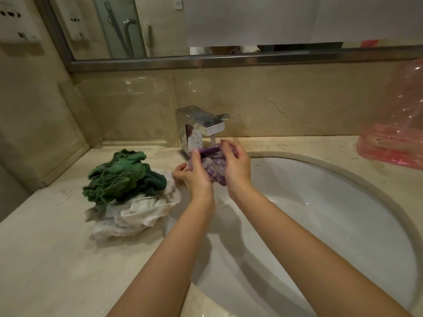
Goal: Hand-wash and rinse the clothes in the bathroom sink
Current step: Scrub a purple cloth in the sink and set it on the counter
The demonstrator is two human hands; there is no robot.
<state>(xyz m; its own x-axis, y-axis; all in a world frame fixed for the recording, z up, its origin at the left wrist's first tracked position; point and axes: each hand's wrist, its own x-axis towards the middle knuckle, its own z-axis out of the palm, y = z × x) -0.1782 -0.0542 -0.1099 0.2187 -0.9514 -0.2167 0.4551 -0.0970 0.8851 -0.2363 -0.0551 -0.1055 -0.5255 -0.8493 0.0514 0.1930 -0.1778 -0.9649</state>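
Gripping purple garment [215, 167] under running faucet [206, 124] | left hand [194, 172], right hand [235, 165] both clamped on it

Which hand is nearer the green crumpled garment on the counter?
Left. The left hand grips the purple cloth just right of the green crumpled garment; the right hand grips it farther right.
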